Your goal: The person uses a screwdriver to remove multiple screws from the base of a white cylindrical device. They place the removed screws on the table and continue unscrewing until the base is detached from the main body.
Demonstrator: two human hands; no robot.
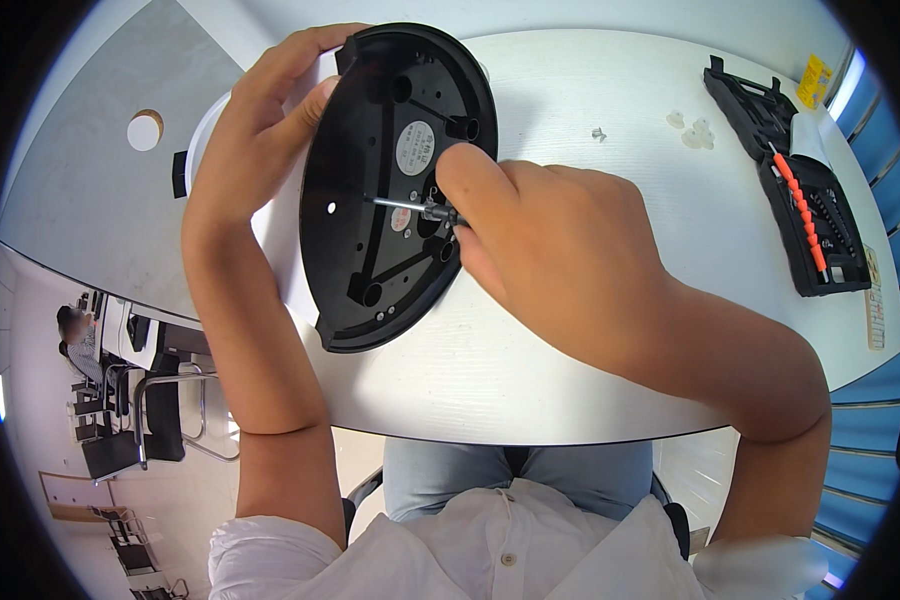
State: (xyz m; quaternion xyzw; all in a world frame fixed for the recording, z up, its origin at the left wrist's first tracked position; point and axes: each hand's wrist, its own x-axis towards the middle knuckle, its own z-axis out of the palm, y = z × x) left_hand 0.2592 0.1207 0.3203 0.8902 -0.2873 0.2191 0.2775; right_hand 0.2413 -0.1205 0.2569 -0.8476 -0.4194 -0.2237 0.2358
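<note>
Tilted up on its side in front of me is a black oval base (355,150), its underside facing me, with round posts, ribs, small screws and pale stickers. A white part, mostly hidden, shows behind it at the left. My left hand (260,130) is closed on the base's upper left edge, thumb on the near side and fingers behind. In my closed right hand (560,230) is a screwdriver (410,206), its thin metal shaft pointing left across the underside. Whether its tip touches the base or a screw I cannot tell.
On the white table (570,390) lie a few small screws (598,134) and several clear pads (695,132). An opened black tool case (810,200) with an orange flexible shaft (800,212) stands right. A yellow packet (815,80) lies behind it. Left is a grey tabletop (90,190) with a tape roll (145,130).
</note>
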